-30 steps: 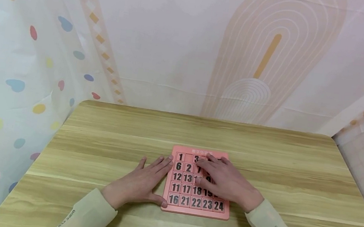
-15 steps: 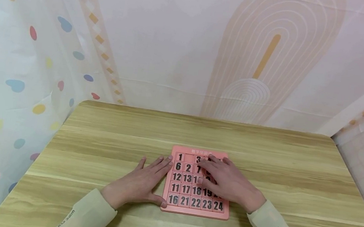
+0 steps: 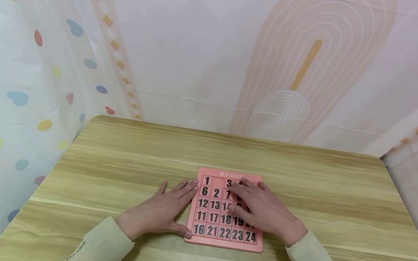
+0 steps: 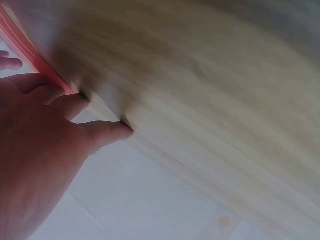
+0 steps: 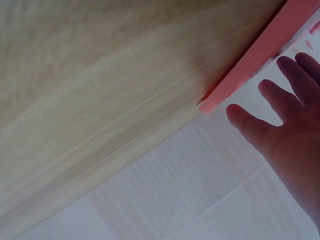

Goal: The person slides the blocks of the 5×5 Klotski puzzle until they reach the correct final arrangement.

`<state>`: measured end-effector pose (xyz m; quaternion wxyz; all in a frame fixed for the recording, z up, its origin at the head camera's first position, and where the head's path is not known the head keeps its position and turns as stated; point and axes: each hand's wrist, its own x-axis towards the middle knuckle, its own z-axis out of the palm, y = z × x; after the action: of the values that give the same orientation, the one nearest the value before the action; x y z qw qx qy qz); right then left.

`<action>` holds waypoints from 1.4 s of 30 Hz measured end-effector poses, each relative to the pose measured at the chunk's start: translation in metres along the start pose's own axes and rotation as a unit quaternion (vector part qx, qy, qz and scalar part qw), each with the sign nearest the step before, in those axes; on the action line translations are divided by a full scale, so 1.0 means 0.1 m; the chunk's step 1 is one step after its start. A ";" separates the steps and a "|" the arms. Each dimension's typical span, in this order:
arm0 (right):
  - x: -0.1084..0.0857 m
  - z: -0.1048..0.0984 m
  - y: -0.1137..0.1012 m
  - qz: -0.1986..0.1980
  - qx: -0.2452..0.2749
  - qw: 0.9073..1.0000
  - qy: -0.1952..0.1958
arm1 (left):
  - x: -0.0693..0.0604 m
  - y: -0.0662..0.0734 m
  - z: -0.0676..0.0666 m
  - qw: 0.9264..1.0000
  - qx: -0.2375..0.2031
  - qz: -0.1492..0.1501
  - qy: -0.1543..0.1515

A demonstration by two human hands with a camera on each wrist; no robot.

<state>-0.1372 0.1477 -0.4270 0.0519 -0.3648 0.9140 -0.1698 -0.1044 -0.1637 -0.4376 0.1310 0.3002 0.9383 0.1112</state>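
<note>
A pink sliding number puzzle (image 3: 212, 231) lies flat on the wooden table, its black-numbered tiles in rows. In its top row a gap (image 3: 218, 182) sits between tile 1 (image 3: 206, 181) and tile 3 (image 3: 229, 183). My left hand (image 3: 160, 212) is spread along the puzzle's left side, fingertips at the frame and thumb at the near left corner. Over the right half of the tiles extends my right hand (image 3: 266, 210), index fingertip at tile 3, covering several numbers. The right wrist view shows this hand (image 5: 295, 125) with fingers extended above the pink frame (image 5: 255, 60).
The wood-grain table (image 3: 132, 138) stretches out on both sides of the puzzle. Behind it hangs a pale curtain (image 3: 187, 57) with printed arches, and a dotted one (image 3: 24, 57) hangs at the left.
Tile 3 has slid a little to the right, widening the gap after tile 1. My right hand has shifted slightly right with it, while the left hand has stayed in place.
</note>
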 end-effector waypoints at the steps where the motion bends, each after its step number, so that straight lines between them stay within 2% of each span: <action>1: 0.00 0.00 0.00 -0.003 -0.002 1.000 0.002 | 0.00 0.00 0.00 1.000 0.000 0.000 0.000; 10: -0.02 0.02 -0.05 -0.056 -0.035 0.997 0.027 | 0.00 0.00 0.00 1.000 -0.003 -0.001 -0.001; 19: -0.04 0.06 -0.10 -0.096 -0.036 0.995 0.009 | 0.00 0.00 0.00 1.000 -0.002 0.000 0.000; 30: -0.04 0.09 -0.15 -0.101 -0.048 0.994 -0.013 | 0.00 0.00 -0.01 1.000 -0.002 -0.003 -0.006; 42: -0.01 0.09 -0.17 -0.081 -0.043 0.996 -0.022 | 0.00 0.00 -0.01 1.000 -0.004 0.000 -0.002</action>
<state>-0.1235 0.1348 -0.4299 0.0424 -0.4430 0.8865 -0.1263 -0.1046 -0.1643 -0.4369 0.1345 0.3002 0.9374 0.1144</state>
